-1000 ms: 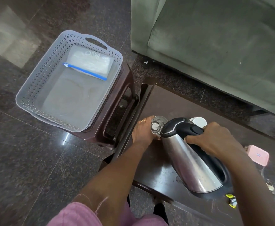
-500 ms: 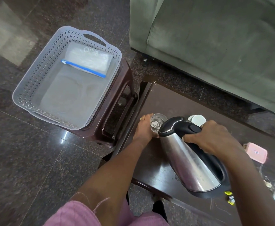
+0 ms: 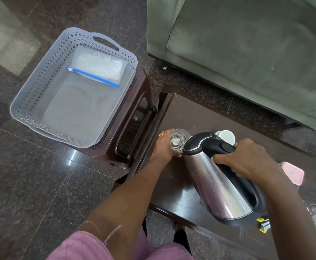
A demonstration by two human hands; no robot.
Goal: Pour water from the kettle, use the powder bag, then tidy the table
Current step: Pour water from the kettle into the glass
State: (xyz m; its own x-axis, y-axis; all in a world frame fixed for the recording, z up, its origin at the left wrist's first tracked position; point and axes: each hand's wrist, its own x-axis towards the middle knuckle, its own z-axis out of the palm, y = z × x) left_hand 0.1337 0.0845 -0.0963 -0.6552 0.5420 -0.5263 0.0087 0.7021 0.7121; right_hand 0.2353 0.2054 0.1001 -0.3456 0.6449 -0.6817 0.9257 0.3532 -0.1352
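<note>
a person tips a steel kettle toward a clear glass on a dark table, the right hand wrapped tight around the black handle and the left hand curled about the glass to steady it. the spout sits just beyond the right fingers, touching or nearly touching the glass rim; whether water is running cannot be told from this angle. the glass stands near the table's edge, directly under the left fingers, so a nudge from the heavy kettle could likely tip it or push it off toward the floor. a fast tilt may overshoot the narrow mouth and wet the left hand, which would matter more if the water is hot. a white cup waits just past the right knuckles and could be knocked as the kettle swings back. the powder bag, with its blue zip strip, lies well apart from both hands in a grey basket on a stool, untouched. a pink case rests beside the right wrist.
</note>
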